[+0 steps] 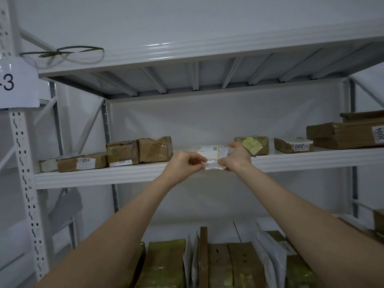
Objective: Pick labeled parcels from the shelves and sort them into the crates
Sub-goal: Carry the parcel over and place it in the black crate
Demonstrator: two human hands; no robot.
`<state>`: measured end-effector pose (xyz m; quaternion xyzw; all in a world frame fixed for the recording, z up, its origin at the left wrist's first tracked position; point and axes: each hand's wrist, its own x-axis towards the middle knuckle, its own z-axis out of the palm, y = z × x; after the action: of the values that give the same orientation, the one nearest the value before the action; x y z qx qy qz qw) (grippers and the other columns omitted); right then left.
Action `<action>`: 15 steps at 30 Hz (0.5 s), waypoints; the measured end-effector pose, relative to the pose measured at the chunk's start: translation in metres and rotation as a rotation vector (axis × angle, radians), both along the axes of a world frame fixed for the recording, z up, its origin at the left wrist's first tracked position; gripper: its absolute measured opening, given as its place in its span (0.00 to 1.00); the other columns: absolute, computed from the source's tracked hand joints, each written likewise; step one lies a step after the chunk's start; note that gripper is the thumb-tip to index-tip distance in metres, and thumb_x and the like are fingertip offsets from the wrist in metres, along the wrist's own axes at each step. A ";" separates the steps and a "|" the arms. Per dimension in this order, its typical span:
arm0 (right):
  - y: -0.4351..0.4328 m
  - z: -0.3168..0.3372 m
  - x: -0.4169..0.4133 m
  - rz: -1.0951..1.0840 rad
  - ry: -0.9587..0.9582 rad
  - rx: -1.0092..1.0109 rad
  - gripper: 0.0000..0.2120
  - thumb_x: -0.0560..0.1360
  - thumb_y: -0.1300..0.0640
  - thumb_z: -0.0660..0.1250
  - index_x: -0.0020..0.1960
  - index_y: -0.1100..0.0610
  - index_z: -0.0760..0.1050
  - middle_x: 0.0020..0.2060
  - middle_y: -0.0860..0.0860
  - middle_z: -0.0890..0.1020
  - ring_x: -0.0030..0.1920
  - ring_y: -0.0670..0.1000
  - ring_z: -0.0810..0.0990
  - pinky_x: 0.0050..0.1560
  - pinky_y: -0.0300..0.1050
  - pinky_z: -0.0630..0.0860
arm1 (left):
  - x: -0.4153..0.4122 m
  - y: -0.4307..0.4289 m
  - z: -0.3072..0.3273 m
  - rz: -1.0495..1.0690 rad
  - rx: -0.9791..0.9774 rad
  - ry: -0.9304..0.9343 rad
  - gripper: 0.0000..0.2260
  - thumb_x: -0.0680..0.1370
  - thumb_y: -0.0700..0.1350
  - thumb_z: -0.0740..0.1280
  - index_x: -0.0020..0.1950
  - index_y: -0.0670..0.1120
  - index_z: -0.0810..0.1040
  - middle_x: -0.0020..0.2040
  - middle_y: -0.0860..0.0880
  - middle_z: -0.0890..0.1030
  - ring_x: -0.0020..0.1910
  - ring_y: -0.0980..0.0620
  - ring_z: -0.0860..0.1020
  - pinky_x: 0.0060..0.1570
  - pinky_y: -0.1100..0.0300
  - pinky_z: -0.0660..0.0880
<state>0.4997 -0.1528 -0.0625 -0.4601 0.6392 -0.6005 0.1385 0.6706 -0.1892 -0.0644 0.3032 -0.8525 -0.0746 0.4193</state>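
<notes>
Both hands are up at the middle shelf (99, 177), holding a flat white parcel (208, 151) that lies at the shelf's front edge, its near end overhanging the lip. The left hand (184, 162) pinches the near left corner between thumb and curled fingers; the right hand (235, 157) grips the right side, with one finger stretched toward the far edge. The packet looks like a thin plastic mailer, though glare makes that hard to confirm; if so it is likely to sag and slip, so the pinch belongs on the filled body rather than on the loose clear seam. The step in hand appears to be drawing it off the shelf; slide it straight toward the body and keep it level; keep the right hand clear of the brown parcel with the yellow note (252, 145) just beside it. Turn the printed label up and read it before choosing a crate; no crate shows here.
</notes>
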 end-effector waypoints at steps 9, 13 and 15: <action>0.021 -0.026 -0.004 0.029 -0.033 0.043 0.30 0.68 0.67 0.72 0.67 0.56 0.69 0.62 0.57 0.75 0.59 0.58 0.77 0.59 0.54 0.77 | 0.018 -0.009 -0.012 0.332 0.324 0.302 0.21 0.74 0.49 0.71 0.64 0.43 0.74 0.56 0.45 0.80 0.55 0.47 0.78 0.52 0.54 0.77; 0.025 -0.026 -0.007 0.010 0.009 0.014 0.27 0.69 0.66 0.69 0.66 0.54 0.70 0.61 0.55 0.76 0.58 0.56 0.77 0.53 0.45 0.75 | 0.013 0.001 -0.015 0.183 0.542 0.394 0.28 0.72 0.42 0.74 0.69 0.45 0.68 0.55 0.43 0.78 0.49 0.45 0.80 0.34 0.57 0.78; 0.027 -0.020 -0.006 -0.028 0.138 -0.009 0.26 0.71 0.63 0.69 0.67 0.53 0.70 0.61 0.54 0.77 0.58 0.56 0.77 0.52 0.42 0.73 | 0.009 0.006 -0.010 0.112 0.553 0.441 0.27 0.72 0.36 0.73 0.69 0.45 0.68 0.45 0.46 0.78 0.39 0.49 0.79 0.27 0.60 0.77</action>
<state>0.4935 -0.1262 -0.0825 -0.4921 0.6510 -0.5719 0.0837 0.6791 -0.1837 -0.0741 0.4280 -0.6710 -0.3430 0.4989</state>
